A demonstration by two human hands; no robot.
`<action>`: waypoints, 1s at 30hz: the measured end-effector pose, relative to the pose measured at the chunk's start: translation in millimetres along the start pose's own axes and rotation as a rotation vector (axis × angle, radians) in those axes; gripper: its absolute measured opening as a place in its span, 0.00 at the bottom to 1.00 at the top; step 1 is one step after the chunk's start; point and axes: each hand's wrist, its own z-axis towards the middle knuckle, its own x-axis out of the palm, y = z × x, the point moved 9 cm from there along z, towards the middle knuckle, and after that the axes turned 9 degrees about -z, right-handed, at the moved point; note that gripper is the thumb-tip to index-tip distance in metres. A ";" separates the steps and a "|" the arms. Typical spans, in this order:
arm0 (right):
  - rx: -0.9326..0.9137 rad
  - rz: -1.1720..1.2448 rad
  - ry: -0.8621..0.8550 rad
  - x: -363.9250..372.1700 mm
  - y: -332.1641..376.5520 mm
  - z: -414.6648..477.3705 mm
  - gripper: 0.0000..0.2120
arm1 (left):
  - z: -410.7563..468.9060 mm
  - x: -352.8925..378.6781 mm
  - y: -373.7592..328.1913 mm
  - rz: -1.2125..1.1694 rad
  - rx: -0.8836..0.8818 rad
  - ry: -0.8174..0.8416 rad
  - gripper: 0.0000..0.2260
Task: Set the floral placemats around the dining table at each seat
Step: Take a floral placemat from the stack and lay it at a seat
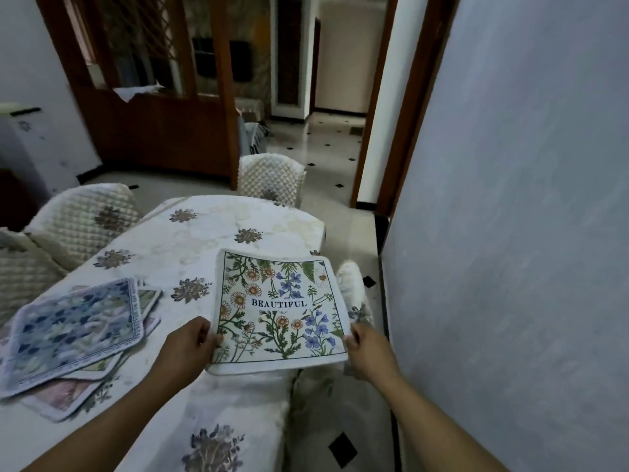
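Placemat [277, 306] held over table [204, 240] edge (chair [350, 284] beside).

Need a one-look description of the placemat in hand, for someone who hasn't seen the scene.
Find the dining table with its floral cloth; at its right edge, both hands hold one placemat. It alone reads BEAUTIFUL, with daisies and blue flowers on white; the stack to the left shows a blue-patterned top.
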 end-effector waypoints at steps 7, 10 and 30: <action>-0.169 -0.083 0.075 4.1 30.6 150.9 0.06 | 75.7 16.8 12.7 -0.082 -0.121 -0.114 0.14; -0.264 -0.125 0.110 16.2 52.8 203.2 0.14 | 90.1 20.8 24.5 -0.107 -0.200 -0.159 0.13; -1.060 -0.155 0.649 194.6 170.3 395.6 0.12 | 68.1 139.9 65.9 -0.076 -0.854 -0.794 0.14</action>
